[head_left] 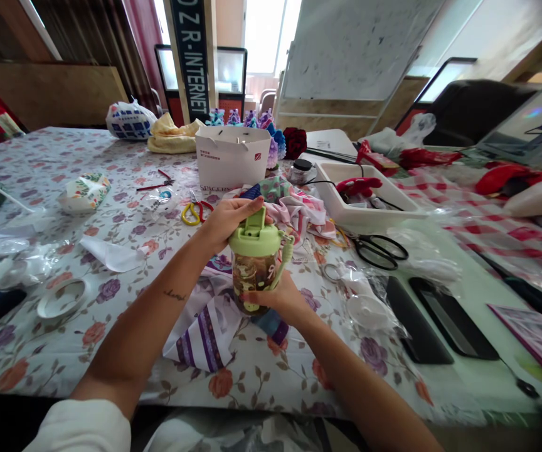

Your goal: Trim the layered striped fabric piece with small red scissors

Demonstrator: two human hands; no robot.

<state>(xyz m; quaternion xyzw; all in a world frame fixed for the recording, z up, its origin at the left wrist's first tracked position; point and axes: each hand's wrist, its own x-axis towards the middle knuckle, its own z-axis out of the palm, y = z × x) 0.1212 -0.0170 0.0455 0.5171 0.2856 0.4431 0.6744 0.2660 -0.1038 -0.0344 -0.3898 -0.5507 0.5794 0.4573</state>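
Note:
A water bottle [253, 267] with a light green lid and a see-through brownish body is held upright in front of me. My left hand [234, 220] grips the lid from the left and behind, fingers at its flip top. Lower down, my right hand [278, 296] wraps round the body near the base from the right. A green strap [286, 257] hangs at the bottle's right side. Beneath and behind the bottle lie a purple-striped white cloth [205, 333] and a pink and white patterned cloth [299, 207].
Behind the bottle stands a white paper box [231, 157]. To the right are a white tray [369, 210] with red gloves, black scissors [378, 251] and dark flat cases [454, 320]. On the left sit a tape roll [63, 299] and a flowered paper bowl [85, 193]. Yellow-and-red-handled scissors [196, 210] lie behind my left forearm.

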